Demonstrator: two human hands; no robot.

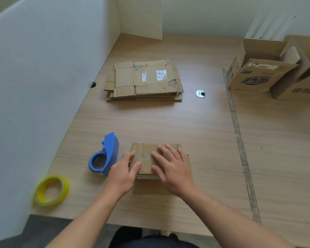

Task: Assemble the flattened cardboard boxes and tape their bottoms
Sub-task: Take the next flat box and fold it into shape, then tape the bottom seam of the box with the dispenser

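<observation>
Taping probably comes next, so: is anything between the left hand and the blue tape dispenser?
Nothing visible is. The blue tape dispenser lies on the table right beside the left hand, which rests against the left edge of the small cardboard box. The yellow tape roll sits farther left, beyond the dispenser.

Metal grommet [200,93] on wooden table [168,122].

Partitioned office desk [168,122], grommet [200,93]

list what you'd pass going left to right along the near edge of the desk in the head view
yellow tape roll → blue tape dispenser → left hand → right hand → worn grey strip on the desk
</observation>
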